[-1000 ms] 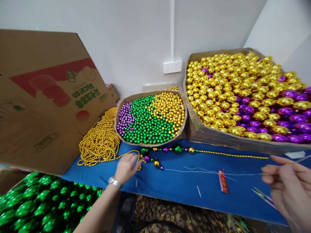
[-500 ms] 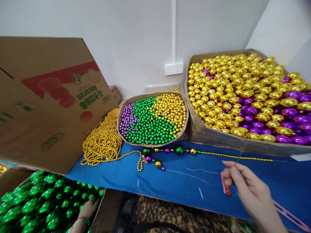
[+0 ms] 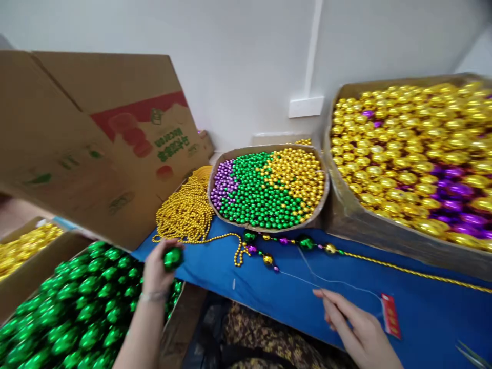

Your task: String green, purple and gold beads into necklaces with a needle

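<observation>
My left hand [image 3: 156, 269] is closed round a large shiny green bead [image 3: 172, 258], held just above the box of large green beads [image 3: 73, 307] at the lower left. My right hand [image 3: 355, 328] pinches a thin white thread [image 3: 334, 281] near the front edge of the blue table [image 3: 292, 302]. The thread runs up to a partly strung strand of green, purple and gold beads [image 3: 286, 242] lying on the table. A twisted gold cord [image 3: 403, 269] trails to the right from that strand.
A round tray of small purple, green and gold beads [image 3: 269, 187] stands behind the strand. A big box of gold and purple beads [image 3: 415, 154] is at right. A pile of gold bead strings [image 3: 184, 212], a tilted cardboard box [image 3: 96, 138], a red packet [image 3: 391, 315] and scissors [image 3: 472, 353] are nearby.
My left hand dipped into the green bead box and came up holding a large green bead. My right hand moved left along the table with the thread. The view shifted left.
</observation>
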A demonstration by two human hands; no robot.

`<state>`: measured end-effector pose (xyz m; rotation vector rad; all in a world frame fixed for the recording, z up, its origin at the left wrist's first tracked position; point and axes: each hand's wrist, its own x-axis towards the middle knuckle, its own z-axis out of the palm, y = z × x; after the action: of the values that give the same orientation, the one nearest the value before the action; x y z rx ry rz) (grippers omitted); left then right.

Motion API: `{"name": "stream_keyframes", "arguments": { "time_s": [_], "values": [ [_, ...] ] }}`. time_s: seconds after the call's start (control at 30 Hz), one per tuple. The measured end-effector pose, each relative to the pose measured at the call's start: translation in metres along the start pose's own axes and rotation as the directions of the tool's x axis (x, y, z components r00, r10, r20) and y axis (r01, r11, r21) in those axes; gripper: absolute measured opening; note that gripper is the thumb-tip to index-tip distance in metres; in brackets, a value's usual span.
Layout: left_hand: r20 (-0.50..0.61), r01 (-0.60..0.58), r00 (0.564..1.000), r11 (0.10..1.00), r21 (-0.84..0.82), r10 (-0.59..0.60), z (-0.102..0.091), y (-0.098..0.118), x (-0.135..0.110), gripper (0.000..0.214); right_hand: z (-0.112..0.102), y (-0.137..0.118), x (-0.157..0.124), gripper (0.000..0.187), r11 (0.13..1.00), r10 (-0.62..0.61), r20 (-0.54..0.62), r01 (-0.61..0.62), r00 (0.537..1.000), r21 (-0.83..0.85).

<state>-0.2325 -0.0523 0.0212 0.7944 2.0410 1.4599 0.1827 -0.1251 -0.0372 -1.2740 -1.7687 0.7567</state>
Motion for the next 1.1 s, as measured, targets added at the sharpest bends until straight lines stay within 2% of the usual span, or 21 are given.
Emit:
{"name": "stream_keyframes", "arguments": {
  "time_s": [0.03,0.07,0.1,0.13,0.17,0.23,0.3,0.37,0.4,0.5,0.6,0.7,0.73,0.83,0.9,1.03,1.1],
  "values": [
    [0.082,0.029,0.996,0.996,-0.084,-0.022,0.019,0.008,-0.01,0.036,0.007,-0.002,0.0,0.025,0.997,-0.063,0.017,0.064,0.998,-0.032],
    [0.264,0.175,0.959,0.946,-0.272,-0.101,0.038,0.014,-0.021,0.033,0.013,-0.003,0.0,0.024,0.99,-0.124,0.029,0.125,0.992,-0.063],
    [0.446,0.341,0.883,0.854,-0.392,-0.147,0.057,0.018,-0.032,0.03,0.018,-0.005,0.0,0.025,0.98,-0.177,0.041,0.18,0.983,-0.09],
    [0.579,0.475,0.799,0.761,-0.442,-0.162,0.074,0.021,-0.044,0.029,0.021,-0.007,0.0,0.025,0.968,-0.218,0.052,0.222,0.975,-0.113],
    [0.663,0.565,0.731,0.686,-0.458,-0.16,0.09,0.024,-0.057,0.029,0.023,-0.009,0.0,0.026,0.959,-0.242,0.065,0.249,0.968,-0.134],
    [0.784,0.702,0.6,0.577,-0.418,-0.161,0.114,0.027,-0.08,0.031,0.023,-0.013,0.0,0.028,0.949,-0.251,0.083,0.262,0.964,-0.174],
    [0.857,0.776,0.492,0.523,-0.352,-0.152,0.129,0.026,-0.099,0.034,0.021,-0.016,-0.002,0.029,0.947,-0.229,0.088,0.243,0.969,-0.21],
    [0.903,0.807,0.411,0.511,-0.297,-0.124,0.137,0.022,-0.11,0.035,0.017,-0.015,-0.004,0.03,0.946,-0.203,0.077,0.216,0.976,-0.242],
    [0.916,0.808,0.388,0.517,-0.283,-0.105,0.14,0.02,-0.114,0.034,0.016,-0.015,-0.006,0.03,0.945,-0.192,0.069,0.203,0.979,-0.255],
    [0.924,0.78,0.38,0.551,-0.296,-0.041,0.145,0.012,-0.12,0.026,0.011,-0.011,-0.011,0.03,0.942,-0.17,0.039,0.174,0.985,-0.286],
    [0.905,0.74,0.425,0.575,-0.349,0.003,0.148,0.009,-0.122,0.025,0.009,-0.008,-0.015,0.03,0.939,-0.176,0.025,0.175,0.984,-0.297],
    [0.874,0.702,0.484,0.611,-0.366,-0.032,0.152,0.009,-0.126,0.028,0.012,-0.005,-0.017,0.03,0.932,-0.185,0.055,0.193,0.981,-0.307],
    [0.87,0.686,0.49,0.639,-0.347,-0.053,0.153,0.009,-0.128,0.031,0.013,-0.004,-0.017,0.03,0.927,-0.189,0.06,0.199,0.98,-0.317],
    [0.882,0.633,0.464,0.729,-0.262,-0.086,0.156,0.008,-0.135,0.042,0.012,0.002,-0.017,0.031,0.905,-0.198,0.016,0.189,0.98,-0.381],
    [0.896,0.623,0.438,0.743,-0.246,-0.07,0.158,0.007,-0.139,0.047,0.009,0.006,-0.016,0.031,0.892,-0.19,-0.034,0.158,0.981,-0.424],
    [0.92,0.726,0.383,0.642,-0.246,-0.081,0.164,0.004,-0.141,0.044,0.002,0.006,-0.018,0.029,0.898,-0.188,-0.068,0.143,0.98,-0.415],
    [0.907,0.763,0.41,0.58,-0.285,-0.093,0.168,0.005,-0.141,0.036,0.002,0.003,-0.02,0.029,0.907,-0.205,-0.055,0.169,0.977,-0.385]
  ]
}}
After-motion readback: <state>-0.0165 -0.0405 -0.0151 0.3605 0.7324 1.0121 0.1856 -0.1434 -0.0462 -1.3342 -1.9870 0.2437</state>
